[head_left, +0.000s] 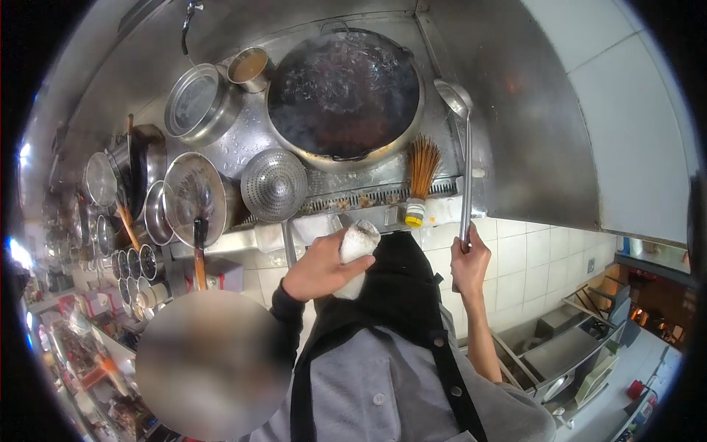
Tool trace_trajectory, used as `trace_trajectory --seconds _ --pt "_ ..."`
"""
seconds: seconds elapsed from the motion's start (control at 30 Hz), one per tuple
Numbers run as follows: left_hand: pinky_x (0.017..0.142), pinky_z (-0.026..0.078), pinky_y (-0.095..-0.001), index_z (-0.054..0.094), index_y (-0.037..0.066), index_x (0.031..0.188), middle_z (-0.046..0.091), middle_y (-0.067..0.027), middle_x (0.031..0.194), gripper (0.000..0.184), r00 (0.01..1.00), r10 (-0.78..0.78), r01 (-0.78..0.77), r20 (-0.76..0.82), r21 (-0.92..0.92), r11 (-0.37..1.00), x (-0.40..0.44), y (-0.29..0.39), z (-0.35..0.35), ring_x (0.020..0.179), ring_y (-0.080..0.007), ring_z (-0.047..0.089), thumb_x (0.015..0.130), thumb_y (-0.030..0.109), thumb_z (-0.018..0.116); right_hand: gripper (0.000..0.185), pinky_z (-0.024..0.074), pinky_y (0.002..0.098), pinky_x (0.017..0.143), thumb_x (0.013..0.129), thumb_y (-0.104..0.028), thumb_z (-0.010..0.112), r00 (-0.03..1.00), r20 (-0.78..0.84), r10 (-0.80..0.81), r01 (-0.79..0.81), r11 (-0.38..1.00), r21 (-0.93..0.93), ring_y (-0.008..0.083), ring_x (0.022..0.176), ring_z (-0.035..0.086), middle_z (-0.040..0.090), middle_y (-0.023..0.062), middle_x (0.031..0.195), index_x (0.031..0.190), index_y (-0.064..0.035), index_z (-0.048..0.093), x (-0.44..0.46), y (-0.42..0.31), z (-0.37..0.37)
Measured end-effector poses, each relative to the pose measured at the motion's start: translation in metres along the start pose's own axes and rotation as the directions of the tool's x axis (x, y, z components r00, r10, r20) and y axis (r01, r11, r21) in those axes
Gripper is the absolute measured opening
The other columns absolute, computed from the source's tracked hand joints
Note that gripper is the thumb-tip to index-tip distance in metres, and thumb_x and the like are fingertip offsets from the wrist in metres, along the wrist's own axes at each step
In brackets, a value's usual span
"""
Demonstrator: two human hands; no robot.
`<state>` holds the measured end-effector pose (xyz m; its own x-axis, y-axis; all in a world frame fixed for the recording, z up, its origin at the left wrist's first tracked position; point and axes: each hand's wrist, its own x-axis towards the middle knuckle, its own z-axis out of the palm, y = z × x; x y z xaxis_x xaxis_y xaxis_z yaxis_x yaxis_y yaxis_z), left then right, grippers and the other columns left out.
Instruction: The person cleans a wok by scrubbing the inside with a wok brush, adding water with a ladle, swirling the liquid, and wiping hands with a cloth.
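My left hand is closed around a folded white cloth, held in front of the black apron. Beside it, the handle of a perforated skimmer runs down from the stove edge. My right hand grips the long metal handle of a ladle, whose bowl rests on the steel surface right of the wok. Dark liquid bubbles and steams in the large wok. Between wok and ladle handle lies a bristle brush with a yellow end.
Left of the wok stand a small pot of brown liquid, a lidded pot and a large metal bowl. Several small containers stand at the left. A metal rack is at the lower right.
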<state>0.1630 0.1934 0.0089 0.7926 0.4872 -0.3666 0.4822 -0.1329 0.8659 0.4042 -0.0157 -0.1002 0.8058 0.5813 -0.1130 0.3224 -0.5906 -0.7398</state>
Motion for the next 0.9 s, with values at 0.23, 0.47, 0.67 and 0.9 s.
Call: trace_trajectory --seconds 0.23,0.47,0.67,0.9 --pt "0.093 0.054 -0.0428 0.065 0.0 0.125 0.073 -0.023 0.11 0.046 0.998 0.025 -0.027 -0.05 -0.042 0.999 0.005 -0.018 0.002 0.107 -0.0394 0.071 0.093 0.032 0.075 0.046 0.0399 0.0307 0.044 0.092 0.0 0.065 0.988 -0.049 -0.144 0.143 0.989 -0.031 0.0074 0.047 0.046 0.048 0.0014 0.057 0.137 0.0085 0.061 0.017 0.0 0.004" --pt "0.092 0.054 -0.0414 0.066 -0.001 0.124 0.074 -0.0212 0.108 0.045 0.996 0.006 -0.015 -0.087 -0.104 0.994 -0.001 -0.028 -0.005 0.104 -0.0364 0.072 0.094 0.031 0.075 0.045 0.0394 0.0291 0.044 0.092 -0.001 0.066 0.994 -0.037 -0.101 0.101 0.995 0.0 0.0066 0.048 0.044 0.048 0.0019 0.058 0.136 0.0096 0.061 0.017 -0.001 0.009" --pt "0.092 0.054 -0.0405 0.067 0.0 0.122 0.074 -0.0201 0.108 0.042 0.995 -0.03 0.016 -0.097 -0.137 0.99 -0.002 -0.041 -0.007 0.104 -0.0339 0.072 0.093 0.029 0.075 0.05 0.0458 0.0324 0.055 0.089 -0.002 0.069 0.993 -0.052 -0.102 0.099 0.993 -0.06 0.013 0.058 0.05 0.058 0.0131 0.071 0.136 0.0121 0.06 0.029 -0.013 0.015" --pt "0.092 0.054 -0.0405 0.067 -0.001 0.122 0.075 -0.0203 0.107 0.042 0.972 -0.084 0.028 -0.218 -0.251 0.968 -0.034 -0.049 -0.022 0.103 -0.0332 0.073 0.092 0.026 0.077 0.05 0.0452 0.0326 0.055 0.089 -0.002 0.069 0.991 -0.024 -0.128 0.124 0.985 -0.12 0.0134 0.055 0.047 0.055 0.0121 0.066 0.135 0.014 0.059 0.048 -0.044 0.02"
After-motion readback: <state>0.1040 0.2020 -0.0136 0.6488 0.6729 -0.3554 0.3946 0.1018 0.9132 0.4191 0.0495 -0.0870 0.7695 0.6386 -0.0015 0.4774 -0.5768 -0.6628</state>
